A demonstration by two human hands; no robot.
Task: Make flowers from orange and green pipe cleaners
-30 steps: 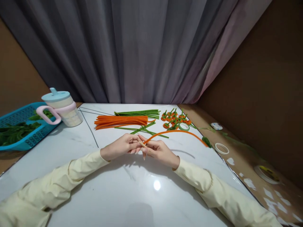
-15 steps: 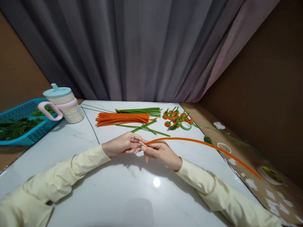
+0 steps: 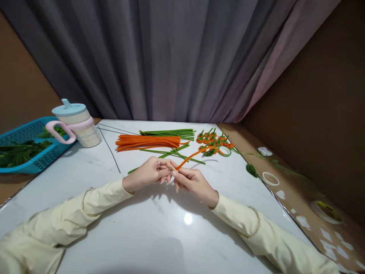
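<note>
Both my hands are lifted just above the white tabletop (image 3: 137,236), brought together so the fingertips meet. My left hand (image 3: 148,174) has its fingers bent inward, thumb and forefinger pinching a short, pale, wooden-looking stick (image 3: 172,168). My right hand (image 3: 195,184) comes in from the other side, thumb pressed near the stick's lower end and forefinger behind it; its other fingers curl loosely underneath. Neither hand is spread. An orange pipe cleaner (image 3: 194,155) comes out at this shared pinch, rising away from me and to the right in an arc over the back of my right hand's fingers. Where its near end sits between my fingertips is hidden, so I can't tell how far it wraps the stick.

Just beyond my hands, loose green pipe cleaners (image 3: 176,153) lie crossed, and another green length shows beside my left hand. Past those is the bundle of orange pipe cleaners (image 3: 148,142), with a green bundle (image 3: 168,133) behind it. Beyond my right hand are small orange pieces with green stems (image 3: 213,141) in a cluster, and a roll of green tape (image 3: 228,154) next to them. Farther right of that hand are a dark green leaf-shaped piece (image 3: 251,170) and a white tape ring (image 3: 270,184). Well left of my left hand stands a lidded cup (image 3: 88,136) beside a blue basket (image 3: 53,156).
</note>
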